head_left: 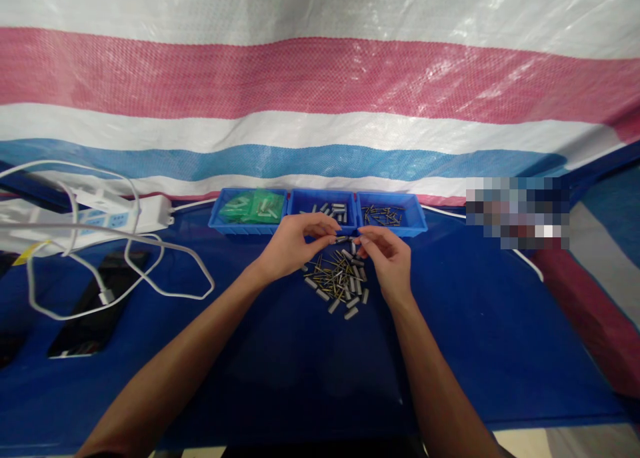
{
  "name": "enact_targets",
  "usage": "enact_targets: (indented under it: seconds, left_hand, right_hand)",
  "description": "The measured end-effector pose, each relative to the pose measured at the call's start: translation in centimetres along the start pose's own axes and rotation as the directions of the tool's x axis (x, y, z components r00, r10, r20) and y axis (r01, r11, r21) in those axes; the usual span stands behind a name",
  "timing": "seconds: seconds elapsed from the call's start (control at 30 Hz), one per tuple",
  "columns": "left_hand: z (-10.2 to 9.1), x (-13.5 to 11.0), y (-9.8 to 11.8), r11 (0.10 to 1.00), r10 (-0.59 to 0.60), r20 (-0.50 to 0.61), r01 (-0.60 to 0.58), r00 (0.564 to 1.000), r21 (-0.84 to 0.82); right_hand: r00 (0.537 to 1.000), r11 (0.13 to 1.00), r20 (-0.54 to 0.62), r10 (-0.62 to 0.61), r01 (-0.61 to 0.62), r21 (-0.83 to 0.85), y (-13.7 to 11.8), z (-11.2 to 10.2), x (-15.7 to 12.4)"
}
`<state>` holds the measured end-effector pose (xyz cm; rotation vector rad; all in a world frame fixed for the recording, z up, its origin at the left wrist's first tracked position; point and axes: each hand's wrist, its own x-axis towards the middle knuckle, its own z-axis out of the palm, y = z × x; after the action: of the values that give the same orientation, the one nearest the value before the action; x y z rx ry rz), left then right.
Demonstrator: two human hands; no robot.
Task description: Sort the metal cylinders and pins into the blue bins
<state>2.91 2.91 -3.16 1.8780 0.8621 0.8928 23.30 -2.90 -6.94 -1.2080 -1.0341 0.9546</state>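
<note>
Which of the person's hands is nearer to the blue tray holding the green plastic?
Left: the left hand is by the near right corner of that tray; the right hand is farther off, in front of the rightmost tray.

Desk (450,351) deep blue. Nearer than the fingers (323,226): silver-grey cylinders (351,313) among brass-yellow pins (325,271). Just beyond the fingers: three blue bins (392,231); leftmost shows translucent green wrapping (253,208). Farther beyond: sheet (300,78) striped white, pinkish red and blue. Well left of the fingers: white power strip (155,215), light-blue panels; white cable (213,285); black phone (83,325).
</note>
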Motion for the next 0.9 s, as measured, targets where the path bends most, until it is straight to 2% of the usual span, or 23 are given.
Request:
enact_targets:
  seconds: [0.23,0.57,0.9]
  left_hand:
    - [0.3,0.1,-0.5,0.999,-0.026,-0.025,0.025,0.999,-0.031]
    - [0.2,0.2,-1.2,1.000,0.011,-0.073,-0.010,0.997,0.001]
    - [0.4,0.0,-0.8,0.983,0.004,-0.059,-0.014,0.998,-0.182]
  right_hand:
    - [0.996,1.000,0.086,0.012,-0.011,-0.014,-0.1,0.2,-0.2]
    - [0.995,1.000,0.104,0.013,-0.016,0.024,0.0,0.1,-0.2]
    - [0.988,0.998,0.146,0.048,-0.053,0.032,0.2,0.3,-0.2]
